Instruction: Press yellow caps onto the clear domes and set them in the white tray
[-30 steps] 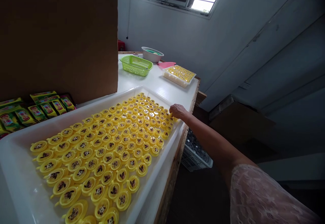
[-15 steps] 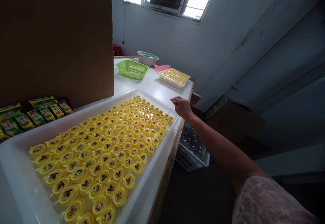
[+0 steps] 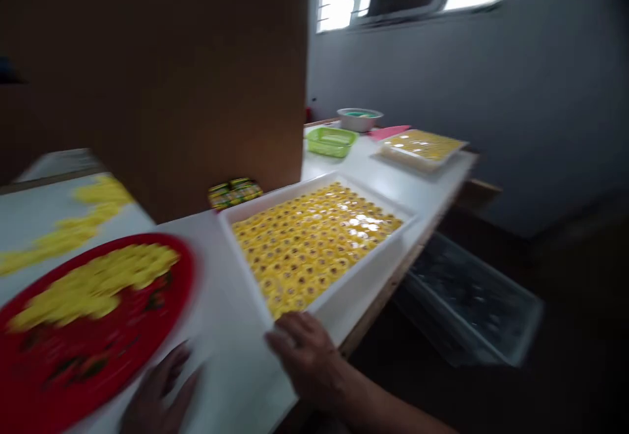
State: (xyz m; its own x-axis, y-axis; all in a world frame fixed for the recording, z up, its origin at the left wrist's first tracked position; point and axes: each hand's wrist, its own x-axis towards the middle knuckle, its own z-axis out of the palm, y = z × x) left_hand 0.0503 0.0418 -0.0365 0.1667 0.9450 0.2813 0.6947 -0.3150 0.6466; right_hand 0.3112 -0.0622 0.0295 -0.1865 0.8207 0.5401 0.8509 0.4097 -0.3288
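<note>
A white plastic tray (image 3: 244, 278) lies on the table, filled with rows of small round yellow pieces (image 3: 295, 244) that carry little printed pictures. My right hand (image 3: 309, 355) is at the tray's near corner, fingers curled over the rim. At the lower left is my left hand (image 3: 160, 394), smeared by motion, its thumb and fingers apart and nothing between them. It hovers beside a round red plate (image 3: 189, 270), which bears a heap of yellow pieces (image 3: 98, 283) on its far part.
More yellow pieces (image 3: 63, 237) lie at the left. A large brown cardboard sheet (image 3: 211, 93) stands behind the small packets (image 3: 234, 193). Farther back are a green basket (image 3: 331, 142), a basin (image 3: 360, 119) and another filled tray (image 3: 422, 149). Below the table edge sits a crate (image 3: 476, 296).
My view has swung left, bringing the red plate and my left hand into sight. My right hand has moved from the tray's far corner to its near corner.
</note>
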